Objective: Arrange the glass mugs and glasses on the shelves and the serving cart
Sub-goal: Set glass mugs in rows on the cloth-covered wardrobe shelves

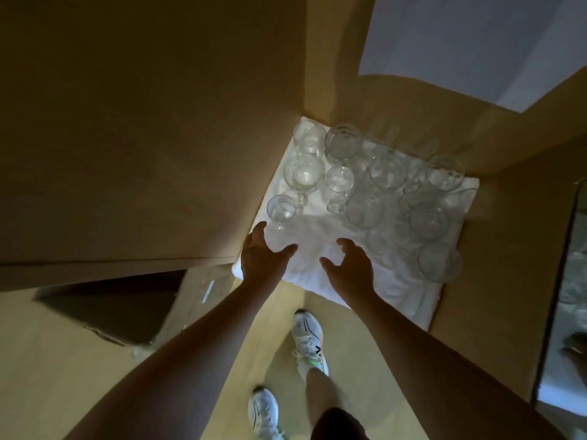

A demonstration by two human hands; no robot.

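Several clear glass mugs and glasses stand on a white cloth [320, 231] at the bottom of a tall cardboard box [133, 147]. A small glass mug [282, 207] is nearest on the left, another mug [303, 174] behind it, and wider glasses [428, 219] crowd the right side. My left hand [262, 254] reaches into the box with relaxed fingers, just below the small mug, holding nothing. My right hand [347, 265] hovers over the cloth beside it, fingers loosely curved and empty.
High cardboard walls enclose the glassware on the left, back and right. A folded-down flap [104, 306] lies at the lower left. My feet in white sneakers [309, 339] stand on the light floor at the box's near opening. A dark-framed edge [559, 281] runs along the right.
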